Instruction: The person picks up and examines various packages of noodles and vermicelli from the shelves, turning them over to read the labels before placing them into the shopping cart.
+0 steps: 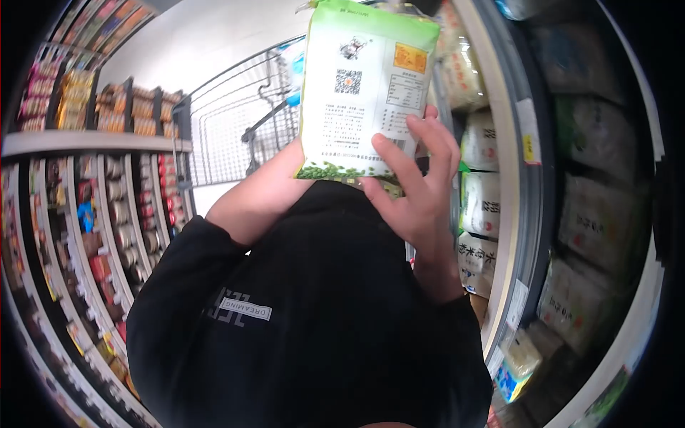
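A green-and-white plastic food bag (364,93) is held up before my chest, its printed back facing me with a QR code, a small table and lines of text. My left forearm (267,189) runs behind the bag, which hides the left hand supporting it. My right hand (417,182) lies at the bag's lower right, fingers spread, the fingertips over its printed face and the thumb near its bottom edge. The contents of the bag do not show.
A wire shopping cart (228,114) stands beyond the bag. Shelves of packaged goods (93,214) line the left. On the right, a shelf (524,207) carries white bags (479,203) and other packs, close to my right arm.
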